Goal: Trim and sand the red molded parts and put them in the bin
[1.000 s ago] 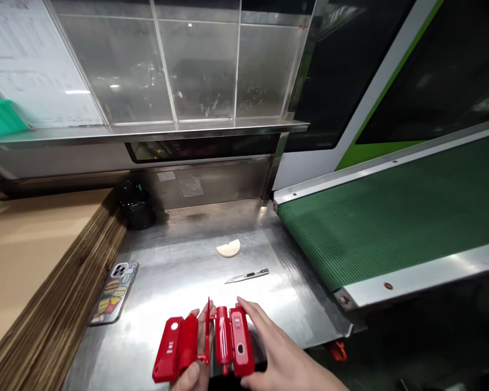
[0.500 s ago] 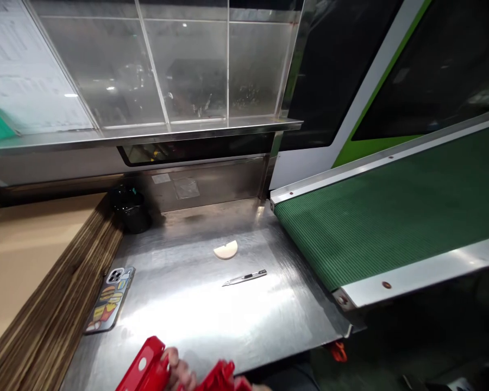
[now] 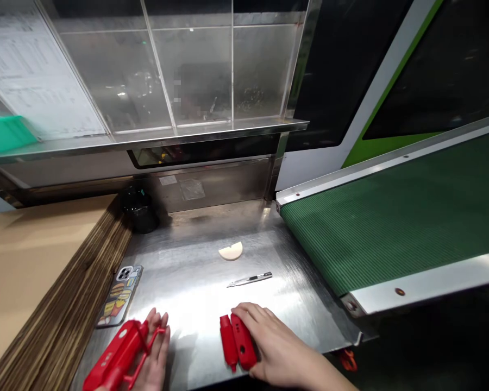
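Observation:
My left hand (image 3: 157, 355), at the lower left, is turned palm up with its fingers stretched under a red plastic part (image 3: 116, 353). This part has a long body with holes and a thin frame sticking out to the side. My right hand (image 3: 275, 342) is wrapped over a red plastic piece (image 3: 243, 342) with small holes, at the front of the metal table (image 3: 195, 304). Beside it, touching, is a narrower red plastic piece (image 3: 228, 343) with a pointed end. Whether both pieces rest fully on the metal is hard to see.
Beyond my hands lie a craft knife (image 3: 250, 279) and a cream half-round piece (image 3: 231, 251). A phone (image 3: 120, 296) leans near the cardboard stack (image 3: 44, 244) at left. A black container (image 3: 140, 209) stands behind. A green conveyor belt (image 3: 391, 228) borders the right side.
My hands have moved apart and further into view. The red pieces, bunched at the lower edge before, are now split between my left hand and my right hand on the table.

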The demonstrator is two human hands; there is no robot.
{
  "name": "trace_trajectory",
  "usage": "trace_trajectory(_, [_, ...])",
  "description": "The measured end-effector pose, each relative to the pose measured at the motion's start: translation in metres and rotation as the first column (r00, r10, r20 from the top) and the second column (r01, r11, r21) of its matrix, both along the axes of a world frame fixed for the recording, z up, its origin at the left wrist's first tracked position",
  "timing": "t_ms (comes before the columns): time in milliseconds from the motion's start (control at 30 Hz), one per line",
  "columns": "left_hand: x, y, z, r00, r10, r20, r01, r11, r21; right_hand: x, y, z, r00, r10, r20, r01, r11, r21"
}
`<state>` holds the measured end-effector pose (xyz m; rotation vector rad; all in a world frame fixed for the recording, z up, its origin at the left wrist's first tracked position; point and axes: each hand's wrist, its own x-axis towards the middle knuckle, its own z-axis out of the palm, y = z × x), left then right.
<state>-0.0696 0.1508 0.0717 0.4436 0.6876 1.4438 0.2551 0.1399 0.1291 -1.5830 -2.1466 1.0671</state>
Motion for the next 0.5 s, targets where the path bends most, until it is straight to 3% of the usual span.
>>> trace_trajectory(67, [0.011, -0.003, 0.014, 0.995, -0.101, 0.004, 0.101, 0.995, 0.003, 0.0, 0.006, -0.003, 0.997, -0.037, 0.071, 0.041, 0.998, -0.055])
trace_trajectory(133, [0.023, -0.009, 0.019, 0.98, -0.196, 0.042, 0.197, 0.98, -0.013, -0.004, 0.008, 0.001, 0.992, -0.097, 0.086, 0.103, 0.992, -0.071])
trace_trajectory(200, [0.036, -0.014, 0.018, 0.969, -0.242, 0.05, 0.243, 0.97, -0.014, -0.014, 0.004, 0.01, 0.987, -0.155, -0.035, 0.153, 0.987, -0.057])
trace_trajectory(300, [0.056, -0.02, 0.012, 0.971, -0.24, -0.02, 0.24, 0.971, 0.016, -0.037, -0.004, 0.019, 0.915, -0.149, -0.374, 0.166, 0.986, 0.012])
trace_trajectory(367, [0.069, -0.023, 0.007, 0.967, -0.25, -0.052, 0.251, 0.968, 0.015, -0.054, -0.008, 0.017, 0.857, -0.096, -0.506, 0.166, 0.982, 0.095])
trace_trajectory(433, [0.08, -0.025, 0.004, 0.958, -0.28, -0.065, 0.281, 0.96, 0.009, -0.07, -0.009, 0.008, 0.836, -0.107, -0.539, 0.222, 0.963, 0.153])
trace_trajectory(500, [0.089, -0.027, 0.003, 0.953, -0.293, -0.077, 0.295, 0.955, 0.025, -0.084, -0.01, -0.004, 0.754, -0.252, -0.607, 0.319, 0.948, 0.003])
